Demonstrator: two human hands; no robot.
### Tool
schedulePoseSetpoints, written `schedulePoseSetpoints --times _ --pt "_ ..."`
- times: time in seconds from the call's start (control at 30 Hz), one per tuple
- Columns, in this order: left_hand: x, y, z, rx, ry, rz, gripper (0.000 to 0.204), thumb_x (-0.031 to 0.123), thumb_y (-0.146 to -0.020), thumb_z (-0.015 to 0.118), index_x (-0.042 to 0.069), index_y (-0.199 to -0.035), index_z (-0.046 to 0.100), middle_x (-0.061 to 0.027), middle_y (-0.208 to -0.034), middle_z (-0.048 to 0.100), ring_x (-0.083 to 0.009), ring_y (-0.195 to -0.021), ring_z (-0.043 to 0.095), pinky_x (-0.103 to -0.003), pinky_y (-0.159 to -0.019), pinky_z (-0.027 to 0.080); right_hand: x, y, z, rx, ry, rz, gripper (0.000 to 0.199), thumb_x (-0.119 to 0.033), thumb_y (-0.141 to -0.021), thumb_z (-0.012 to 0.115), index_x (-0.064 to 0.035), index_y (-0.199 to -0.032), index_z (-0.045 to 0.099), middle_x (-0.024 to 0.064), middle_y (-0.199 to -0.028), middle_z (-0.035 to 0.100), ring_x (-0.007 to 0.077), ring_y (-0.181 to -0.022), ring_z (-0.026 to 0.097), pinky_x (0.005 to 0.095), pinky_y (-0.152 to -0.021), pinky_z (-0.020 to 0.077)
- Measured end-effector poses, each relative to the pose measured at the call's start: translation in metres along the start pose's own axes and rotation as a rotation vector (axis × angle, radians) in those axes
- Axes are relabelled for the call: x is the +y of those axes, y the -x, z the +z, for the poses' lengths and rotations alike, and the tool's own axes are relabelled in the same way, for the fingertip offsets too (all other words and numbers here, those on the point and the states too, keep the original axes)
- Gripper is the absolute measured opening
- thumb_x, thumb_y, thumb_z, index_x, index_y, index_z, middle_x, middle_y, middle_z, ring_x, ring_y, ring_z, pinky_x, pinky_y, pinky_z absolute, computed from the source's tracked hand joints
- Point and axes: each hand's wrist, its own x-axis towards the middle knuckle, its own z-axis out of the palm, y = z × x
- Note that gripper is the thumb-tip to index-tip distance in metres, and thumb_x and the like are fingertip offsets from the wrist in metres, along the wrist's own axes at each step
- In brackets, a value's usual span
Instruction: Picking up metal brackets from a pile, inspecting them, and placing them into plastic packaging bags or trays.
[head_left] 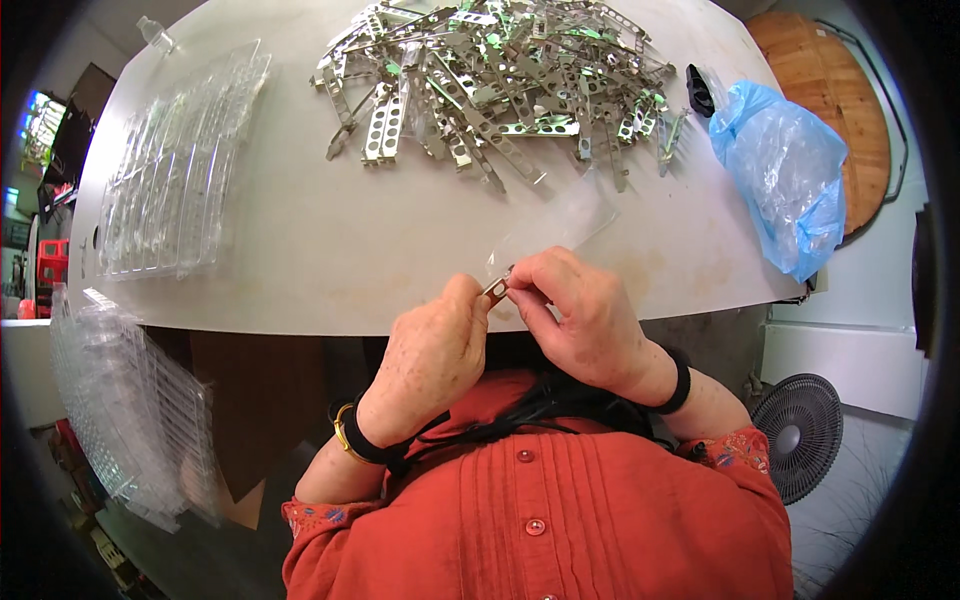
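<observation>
Close to the table's front edge, my left hand [432,345] pinches a small metal strip with round holes [497,289] between thumb and fingers. The fingers of my right hand [580,320] close on the strip's other end, so most of it is covered. Just beyond my hands a clear plastic bag [570,220] lies flat on the table. Farther back spreads a big heap of similar perforated metal strips [520,90], tangled over one another.
Clear plastic trays [180,170] lie on the table's left, with a small clear bottle [155,33] behind. More trays [130,400] are stacked below. A blue plastic bag [740,110] hangs over the right edge. A fan [798,438] and a round wooden board [830,100] stand right.
</observation>
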Motion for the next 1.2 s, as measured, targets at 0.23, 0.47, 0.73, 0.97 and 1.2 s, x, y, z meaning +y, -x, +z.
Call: schedulePoseSetpoints --times 0.23,0.47,0.73,0.97,1.2 --pt "0.009 0.0 -0.001 0.045 0.005 -0.03 0.027 0.015 -0.103 0.05 -0.006 -0.12 0.047 -0.0241 -0.069 0.063 -0.0462 -0.07 0.064 -0.052 -0.064 0.048 0.001 0.0 -0.002 0.019 0.041 0.038 0.014 -0.003 -0.086 0.068 -0.0067 -0.097 0.06 0.0099 -0.091 0.062 0.032 -0.078 0.065 0.0402 -0.066 0.0526" --pt "0.014 0.005 -0.005 0.083 -0.081 -0.026 0.03 0.012 -0.101 0.051 -0.005 -0.124 0.045 -0.022 -0.067 0.063 -0.045 -0.066 0.064 -0.051 -0.06 0.049 0.003 -0.001 -0.003 0.022 0.04 0.079 0.015 -0.003 -0.086 0.067 -0.0065 -0.098 0.06 0.0108 -0.089 0.061 0.0333 -0.076 0.064 0.0409 -0.064 0.0521" --pt "0.014 0.005 0.002 0.118 -0.182 0.004 0.037 0.01 -0.099 0.055 -0.003 -0.132 0.042 -0.0177 -0.06 0.059 -0.0437 -0.059 0.061 -0.051 -0.054 0.045 0.001 0.001 0.001 -0.003 0.046 -0.003 0.015 -0.001 -0.086 0.065 -0.0057 -0.099 0.059 0.0119 -0.09 0.061 0.0348 -0.076 0.064 0.0416 -0.064 0.0517" --pt "0.013 0.003 0.002 0.089 -0.228 0.015 0.048 0.011 -0.099 0.054 -0.003 -0.141 0.035 -0.0157 -0.057 0.057 -0.0408 -0.055 0.06 -0.05 -0.052 0.045 -0.004 0.001 0.0 -0.015 0.037 -0.036 0.017 0.0 -0.086 0.066 -0.0048 -0.1 0.059 0.0123 -0.091 0.062 0.0357 -0.078 0.064 0.0426 -0.064 0.0515" --pt "0.012 0.001 0.0 0.056 -0.196 0.068 0.059 0.007 -0.095 0.056 -0.002 -0.148 0.03 -0.015 -0.064 0.063 -0.0376 -0.058 0.063 -0.048 -0.054 0.047 -0.011 0.0 -0.002 -0.105 -0.057 -0.102 0.019 0.001 -0.082 0.067 -0.0045 -0.098 0.06 0.0127 -0.091 0.062 0.035 -0.081 0.064 0.0424 -0.066 0.0512"
